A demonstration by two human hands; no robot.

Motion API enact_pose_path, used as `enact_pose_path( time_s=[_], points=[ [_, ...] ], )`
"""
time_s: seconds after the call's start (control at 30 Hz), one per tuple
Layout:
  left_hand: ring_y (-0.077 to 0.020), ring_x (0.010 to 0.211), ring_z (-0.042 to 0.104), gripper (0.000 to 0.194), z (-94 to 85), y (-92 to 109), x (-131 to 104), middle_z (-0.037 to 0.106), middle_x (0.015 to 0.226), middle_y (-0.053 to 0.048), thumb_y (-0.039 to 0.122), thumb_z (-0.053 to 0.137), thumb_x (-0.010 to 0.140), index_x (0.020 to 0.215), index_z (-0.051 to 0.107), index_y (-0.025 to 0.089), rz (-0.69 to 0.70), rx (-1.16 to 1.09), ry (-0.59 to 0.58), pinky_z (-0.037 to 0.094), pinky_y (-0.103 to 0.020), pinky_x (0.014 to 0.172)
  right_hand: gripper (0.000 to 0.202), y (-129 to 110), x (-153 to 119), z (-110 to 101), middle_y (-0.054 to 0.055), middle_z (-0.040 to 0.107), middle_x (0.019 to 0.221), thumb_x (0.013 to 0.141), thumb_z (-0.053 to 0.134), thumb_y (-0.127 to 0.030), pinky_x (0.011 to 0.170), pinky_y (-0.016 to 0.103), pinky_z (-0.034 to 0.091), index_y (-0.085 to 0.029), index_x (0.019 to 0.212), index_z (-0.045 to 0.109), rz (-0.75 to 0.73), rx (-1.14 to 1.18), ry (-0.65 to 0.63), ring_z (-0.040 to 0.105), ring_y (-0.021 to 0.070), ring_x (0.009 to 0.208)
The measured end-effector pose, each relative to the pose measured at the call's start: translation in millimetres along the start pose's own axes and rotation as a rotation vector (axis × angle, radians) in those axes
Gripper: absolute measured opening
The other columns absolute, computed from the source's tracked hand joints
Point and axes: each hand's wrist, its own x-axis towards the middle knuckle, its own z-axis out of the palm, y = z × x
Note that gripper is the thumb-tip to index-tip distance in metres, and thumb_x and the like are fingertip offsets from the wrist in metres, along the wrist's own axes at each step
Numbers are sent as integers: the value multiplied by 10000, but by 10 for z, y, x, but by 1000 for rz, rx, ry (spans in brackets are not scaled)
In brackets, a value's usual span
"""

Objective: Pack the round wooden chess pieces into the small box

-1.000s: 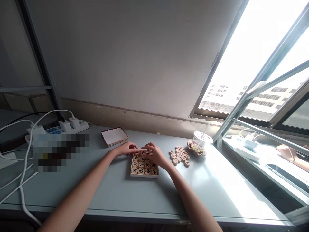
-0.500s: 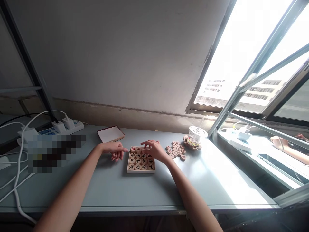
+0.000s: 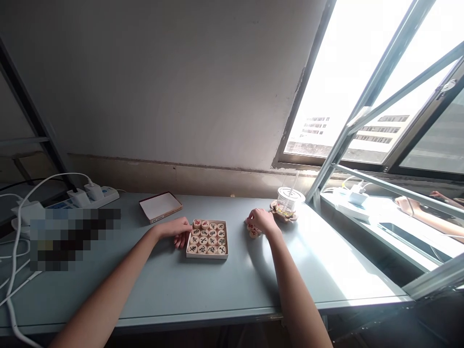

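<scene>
A shallow square box [image 3: 207,255] lies on the grey table [image 3: 203,285], filled with round wooden chess discs [image 3: 208,237] marked in black and red. My left hand [image 3: 177,228] rests on the table with its fingers against the box's left side. My right hand [image 3: 261,221] lies to the right, over a loose cluster of red-marked discs [image 3: 253,232], covering most of them. Whether its fingers hold a disc is hidden.
The box's lid [image 3: 160,206] lies at the back left. A clear lidded cup with a straw [image 3: 289,199] stands on a small dish behind my right hand. A power strip with plugs and white cables [image 3: 90,195] is far left. Another person's arm [image 3: 420,215] shows at the right window ledge.
My right hand left the box and moved right onto the loose discs. My left hand drew back to the box's left edge. The view shifted slightly.
</scene>
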Motion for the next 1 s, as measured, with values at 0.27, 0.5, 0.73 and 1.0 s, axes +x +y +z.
enact_pose_path(
  time_s=[0.27,0.5,0.73,1.0],
  points=[
    [-119,367,502,351,43,-42,45,588,493,-44,423,422,750,551,503,146,83,78,181,275,-208,359,176,-514,-50,130,33,606,847,840,525,-316,635,204,385,-189,898,633,-562,329,198,546,106,704],
    [-134,429,509,462,-25,-62,28,568,518,-28,579,413,755,593,500,156,105,214,292,317,-226,416,276,-838,-72,281,53,639,903,881,468,-393,775,294,325,-221,1057,593,-584,243,251,575,159,830],
    [-118,469,442,413,-84,-47,-17,526,571,37,581,481,726,849,505,187,224,316,545,323,-230,500,207,-450,5,126,67,637,949,892,429,-287,799,324,297,-214,986,599,-359,141,337,546,186,894],
    [-142,541,444,433,-20,-47,20,495,603,41,575,463,736,957,452,203,180,368,483,294,-231,521,226,90,108,295,202,609,978,827,462,-189,716,347,358,-112,936,645,181,-124,147,529,297,967]
  ],
)
